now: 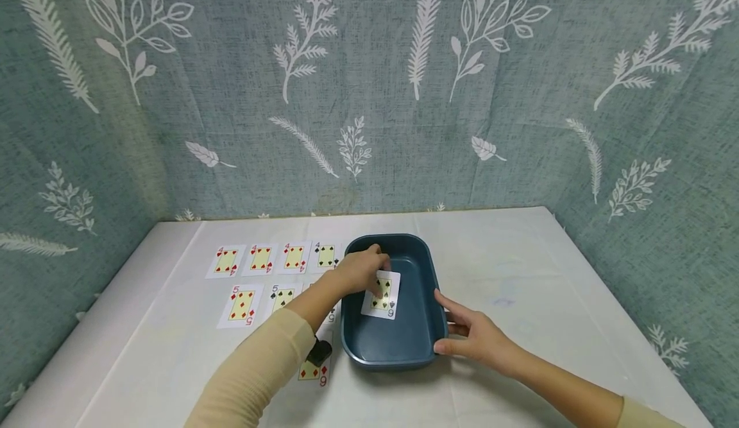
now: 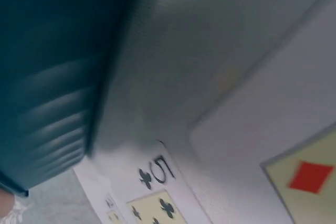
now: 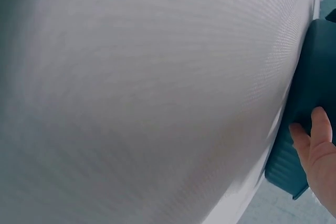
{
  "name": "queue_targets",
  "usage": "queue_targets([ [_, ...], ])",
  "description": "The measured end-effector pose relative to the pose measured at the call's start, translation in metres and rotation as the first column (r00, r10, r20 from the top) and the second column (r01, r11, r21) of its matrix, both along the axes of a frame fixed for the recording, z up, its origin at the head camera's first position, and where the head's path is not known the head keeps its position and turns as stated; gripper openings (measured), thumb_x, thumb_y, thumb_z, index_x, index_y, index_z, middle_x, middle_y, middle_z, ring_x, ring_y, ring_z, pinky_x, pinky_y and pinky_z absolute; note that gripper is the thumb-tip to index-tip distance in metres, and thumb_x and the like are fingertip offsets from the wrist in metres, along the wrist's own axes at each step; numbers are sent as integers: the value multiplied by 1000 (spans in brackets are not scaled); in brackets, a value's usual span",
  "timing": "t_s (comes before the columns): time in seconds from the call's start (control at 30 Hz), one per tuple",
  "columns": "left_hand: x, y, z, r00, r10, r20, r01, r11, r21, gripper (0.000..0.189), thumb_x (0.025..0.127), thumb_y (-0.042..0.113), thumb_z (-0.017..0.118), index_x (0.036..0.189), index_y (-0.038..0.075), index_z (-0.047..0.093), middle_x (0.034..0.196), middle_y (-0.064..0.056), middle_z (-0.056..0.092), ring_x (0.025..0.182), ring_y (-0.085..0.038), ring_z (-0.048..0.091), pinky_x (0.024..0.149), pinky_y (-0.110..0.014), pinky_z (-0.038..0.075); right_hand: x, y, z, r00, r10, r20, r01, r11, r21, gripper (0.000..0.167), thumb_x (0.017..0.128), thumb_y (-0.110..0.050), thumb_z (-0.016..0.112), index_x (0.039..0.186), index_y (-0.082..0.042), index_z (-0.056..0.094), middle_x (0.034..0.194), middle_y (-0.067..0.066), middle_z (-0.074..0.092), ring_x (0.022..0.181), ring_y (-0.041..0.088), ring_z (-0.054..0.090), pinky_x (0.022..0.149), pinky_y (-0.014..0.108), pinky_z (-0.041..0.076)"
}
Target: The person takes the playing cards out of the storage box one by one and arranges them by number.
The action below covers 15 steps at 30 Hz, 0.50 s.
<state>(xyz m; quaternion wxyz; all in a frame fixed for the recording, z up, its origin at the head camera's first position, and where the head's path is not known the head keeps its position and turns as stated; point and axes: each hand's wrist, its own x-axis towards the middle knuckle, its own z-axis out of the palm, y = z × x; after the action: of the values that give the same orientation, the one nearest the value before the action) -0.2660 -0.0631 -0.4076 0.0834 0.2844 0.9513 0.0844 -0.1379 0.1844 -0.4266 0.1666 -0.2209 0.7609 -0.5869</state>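
In the head view, my left hand [image 1: 365, 270] reaches into a dark blue plastic bin [image 1: 398, 344]. It pinches a six of spades playing card [image 1: 388, 299], face up over the bin's floor, with the thumb across its face. At the bin's right side my right hand [image 1: 479, 338] grips the wall, thumb and index finger at the rim. The right wrist view shows fingers [image 3: 320, 129] against the ribbed outside of the bin [image 3: 310, 87]. Left of the bin lies a six of diamonds [image 1: 314, 371], partly hidden by a black wrist device [image 1: 319, 352].
Face-up fours, including a four of diamonds [image 1: 294, 258], form a back row left of the bin. Before them lie fives, such as a five of diamonds [image 1: 241, 306]; my left arm covers part of that row. A patterned cloth [image 1: 369, 94] hangs behind the white table [image 1: 519, 274].
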Motion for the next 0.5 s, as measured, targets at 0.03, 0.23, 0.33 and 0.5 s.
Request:
queue_targets([
  [0.03,0,-1,0,1000,-5,-2,5,999,43,42,68,22,85,106,15,67,103,-3,54,82,-16,56,74,-33,49,0,0,0,1000,-2,-1,2,1000,2,86,84,-17,72,149,0,20,139,35,37,117,41,54,85,26,52],
  [0.23,-5,-8,1,998,-43,40,29,951,306,21,80,3,72,100,8,73,98,-5,64,91,-17,59,74,-28,51,-1,1,-1,1000,-9,-11,9,1000,19,85,84,-18,73,149,-1,21,139,34,38,117,40,55,86,26,52],
  [0.33,-7,-11,1,993,-56,106,10,920,392,18,83,1,69,100,7,72,99,-6,65,86,-16,61,68,-24,52,-1,0,-1,1000,-9,-9,9,1000,18,85,84,-18,73,149,0,21,138,34,39,116,40,55,86,26,52],
  [0.5,-9,-16,4,973,-103,206,-9,876,481,20,84,0,67,103,3,71,101,-10,62,79,-15,64,64,-22,54,-1,-1,-1,1000,-10,-3,10,1000,8,86,83,-17,73,149,1,20,136,36,41,115,41,55,85,26,52],
])
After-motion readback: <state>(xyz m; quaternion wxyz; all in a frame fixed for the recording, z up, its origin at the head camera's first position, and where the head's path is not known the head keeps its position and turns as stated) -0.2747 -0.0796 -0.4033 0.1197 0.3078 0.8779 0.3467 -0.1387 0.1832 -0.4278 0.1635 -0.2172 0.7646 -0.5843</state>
